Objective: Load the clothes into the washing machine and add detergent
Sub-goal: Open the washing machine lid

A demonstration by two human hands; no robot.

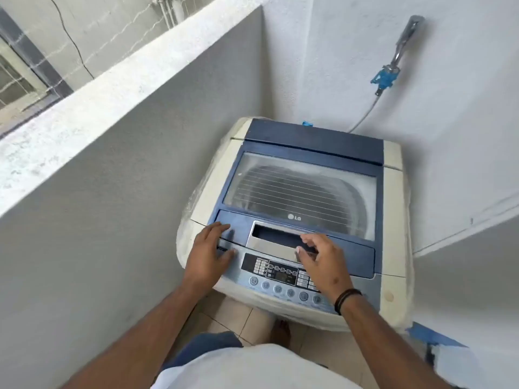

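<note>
A cream and blue top-loading washing machine (391, 175) stands in the corner, its blue lid (309, 141) with a clear window down and closed. Through the window the steel drum shows. My left hand (207, 254) lies flat with straight fingers on the lid's front left edge. My right hand (323, 262) hovers over the silver lid handle recess (269, 240), fingers loosely bent at its right end, holding nothing. The control panel (280, 273) with round buttons lies under both wrists. No clothes or detergent are in view.
A grey parapet wall (126, 164) runs close along the machine's left side. A tap (404, 43) with a blue hose fitting (383, 78) is on the white back wall. A blue and white object (438, 343) sits at lower right. Tiled floor (241, 315) lies below.
</note>
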